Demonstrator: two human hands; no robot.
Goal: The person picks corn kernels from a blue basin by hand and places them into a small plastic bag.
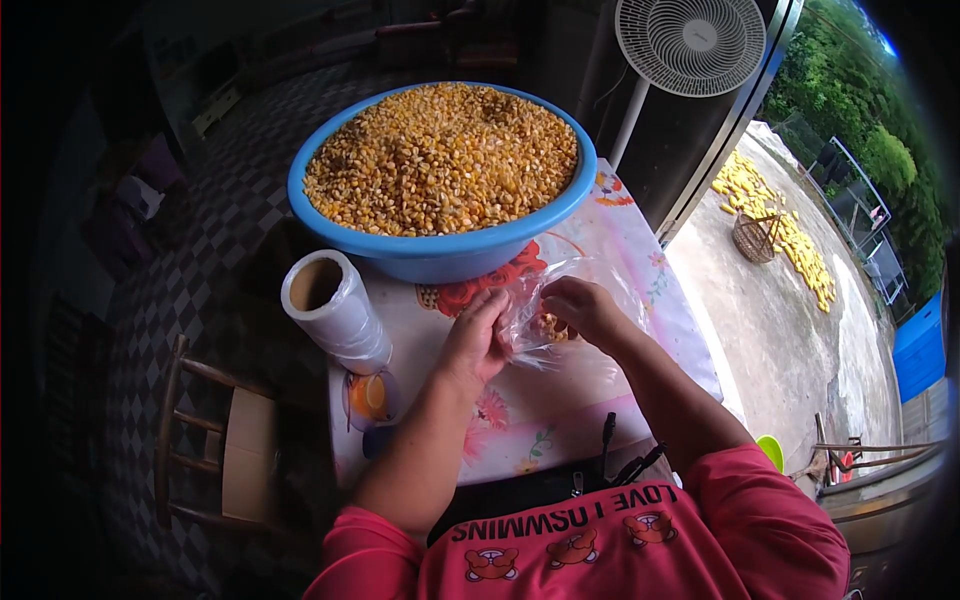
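Head view: person's two bare hands over the near half of a flower-printed desk (590,420). Left hand (476,335) closed, thumb and fingers gripping the left side of a clear plastic bag (522,325). Right hand (585,308) at the bag's right, fingers bent down into or against the film; can't tell if they pinch plastic, kernels or nothing. Bag sits between the hands, crumpled, with loose film spreading up behind the right hand; a few yellow-orange kernels (553,326) show under the right fingers, next to the bag.

Large blue basin (430,247) beyond the hands, at the far end of the desk, heaped with corn kernels (440,160). White plastic roll (350,325) stands tilted in view at the desk's left side, near the basin, hollow brown core facing up. Small item with an orange-fruit picture (371,398) just below the roll.

Around: wooden chair (190,415) left of the desk on a checkered floor (245,225), brown cardboard-like piece (250,455) on it. White fan (690,45) past the basin, by the doorway. Outside right: yellow corn cobs (803,262) spread on concrete, woven basket (754,240) beside them.
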